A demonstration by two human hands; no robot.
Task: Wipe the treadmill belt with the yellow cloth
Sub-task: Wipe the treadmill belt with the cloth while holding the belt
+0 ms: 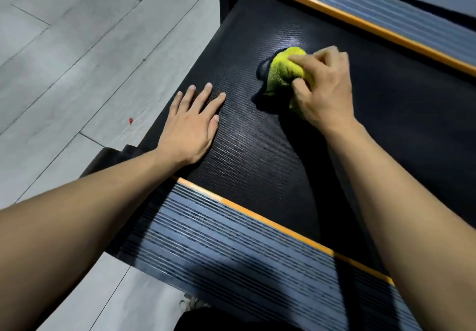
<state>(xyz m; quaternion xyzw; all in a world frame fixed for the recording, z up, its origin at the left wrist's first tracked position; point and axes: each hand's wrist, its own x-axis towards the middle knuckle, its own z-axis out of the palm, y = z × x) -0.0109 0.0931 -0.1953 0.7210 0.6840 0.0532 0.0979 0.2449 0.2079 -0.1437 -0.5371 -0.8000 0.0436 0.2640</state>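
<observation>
The black textured treadmill belt runs diagonally across the view. A bunched yellow cloth lies pressed on the belt near its middle, and my right hand is shut on it from the right, covering part of the cloth. My left hand rests flat on the belt near its rear end, palm down, fingers spread, holding nothing. Faint shiny patches show on the belt around the cloth.
Grey ribbed side rails with orange trim flank the belt, one near me and one on the far side. Pale grey floor tiles lie to the left, with a small red speck on them.
</observation>
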